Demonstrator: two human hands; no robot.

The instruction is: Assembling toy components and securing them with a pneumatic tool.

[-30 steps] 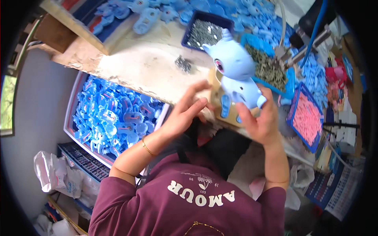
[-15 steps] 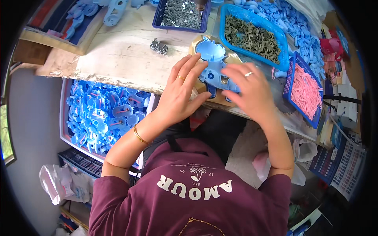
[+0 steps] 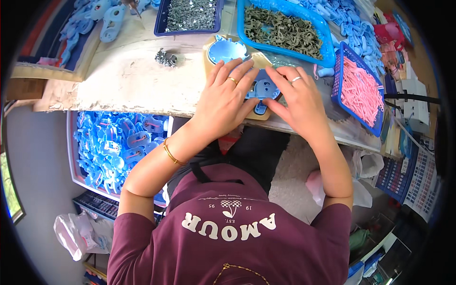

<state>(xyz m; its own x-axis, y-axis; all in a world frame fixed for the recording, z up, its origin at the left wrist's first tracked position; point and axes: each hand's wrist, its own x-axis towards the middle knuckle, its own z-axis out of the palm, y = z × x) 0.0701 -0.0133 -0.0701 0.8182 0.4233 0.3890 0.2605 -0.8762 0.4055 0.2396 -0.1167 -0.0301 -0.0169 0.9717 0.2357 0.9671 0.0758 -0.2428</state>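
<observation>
Blue plastic shell (image 3: 227, 50), open side up, lies on a tan block (image 3: 260, 58) near the front edge of the pale, worn surface (image 3: 118, 76). Round bowl-shaped end points away from the person; the middle is largely hidden by the hands.

Left hand (image 3: 223, 95): palm down over the shell's left side, fingers extended toward the bowl, thumb reaching to the lower part. Left grip spread, fingers and thumb apart. Right hand (image 3: 300, 97): at the shell's right side, thumb and forefinger apart with the shell's edge between them; cannot tell whether that grip is clamped on it. A ring on each hand; gold bracelet (image 3: 172, 153) on the left wrist.

Left of the block, well apart: small heap of dark metal pieces (image 3: 166, 58). Beyond: dark blue tray (image 3: 189, 32) of shiny metal bits. Just behind the block: bright blue basket (image 3: 285, 53) of olive-brown parts. Farther right: violet-blue basket (image 3: 356, 119) of pink strips (image 3: 362, 90).

Lower left, below surface level: pale-rimmed crate (image 3: 71, 152) heaped with blue pieces (image 3: 114, 147).
</observation>
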